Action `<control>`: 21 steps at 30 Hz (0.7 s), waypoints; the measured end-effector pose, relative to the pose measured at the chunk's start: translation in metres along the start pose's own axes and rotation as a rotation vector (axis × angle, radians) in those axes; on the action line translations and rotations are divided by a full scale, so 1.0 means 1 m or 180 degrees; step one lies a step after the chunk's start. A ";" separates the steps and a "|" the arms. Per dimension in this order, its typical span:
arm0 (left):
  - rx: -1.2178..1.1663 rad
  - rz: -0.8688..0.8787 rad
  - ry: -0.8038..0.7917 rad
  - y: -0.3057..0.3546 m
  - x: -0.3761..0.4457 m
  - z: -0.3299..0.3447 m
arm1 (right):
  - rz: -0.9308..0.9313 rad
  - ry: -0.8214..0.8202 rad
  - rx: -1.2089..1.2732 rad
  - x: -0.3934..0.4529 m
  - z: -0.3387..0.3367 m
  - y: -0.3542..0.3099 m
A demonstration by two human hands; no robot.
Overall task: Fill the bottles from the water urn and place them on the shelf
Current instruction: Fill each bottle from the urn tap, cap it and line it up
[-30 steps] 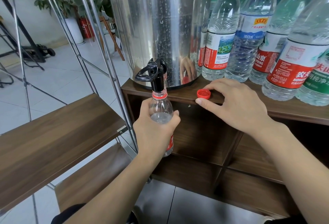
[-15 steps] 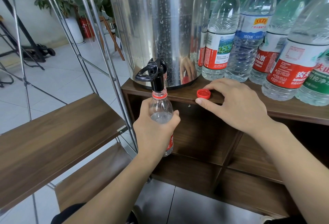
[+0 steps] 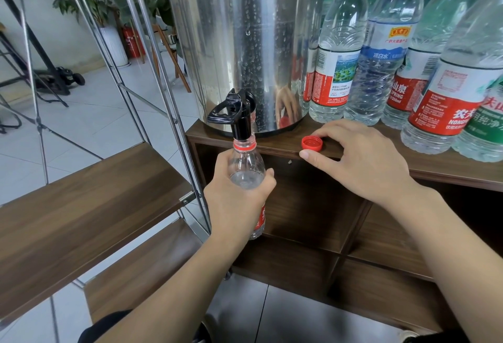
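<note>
A steel water urn stands on the wooden cabinet top. My left hand grips a clear red-labelled bottle upright, its open neck right under the urn's black tap. Water stands in the bottle up to about its shoulder. The bottle's red cap lies on the cabinet top. My right hand rests there, thumb and forefinger lying on either side of the cap. The brown shelf board of a metal rack is at the left.
Several filled, capped bottles stand in a row right of the urn. The rack's steel posts rise close to the cabinet's left edge. A lower shelf board and open cabinet compartments lie below.
</note>
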State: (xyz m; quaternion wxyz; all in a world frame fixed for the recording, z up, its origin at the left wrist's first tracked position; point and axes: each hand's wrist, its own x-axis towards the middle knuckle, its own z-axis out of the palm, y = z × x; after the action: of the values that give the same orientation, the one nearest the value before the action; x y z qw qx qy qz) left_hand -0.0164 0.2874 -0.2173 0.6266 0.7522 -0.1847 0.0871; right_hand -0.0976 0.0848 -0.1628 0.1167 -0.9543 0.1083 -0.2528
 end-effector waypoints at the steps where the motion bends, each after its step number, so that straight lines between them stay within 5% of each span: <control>1: -0.0002 -0.0003 -0.0003 0.000 0.000 0.000 | 0.0001 -0.0006 -0.0006 0.000 0.000 0.000; 21: 0.0007 -0.0077 -0.0006 0.002 -0.001 -0.001 | -0.0003 -0.0011 -0.0008 0.001 0.004 0.000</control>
State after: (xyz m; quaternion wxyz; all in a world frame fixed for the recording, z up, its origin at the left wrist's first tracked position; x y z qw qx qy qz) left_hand -0.0179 0.2878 -0.2155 0.6266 0.7551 -0.1760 0.0791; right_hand -0.0950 0.0849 -0.1653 0.1155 -0.9550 0.1079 -0.2510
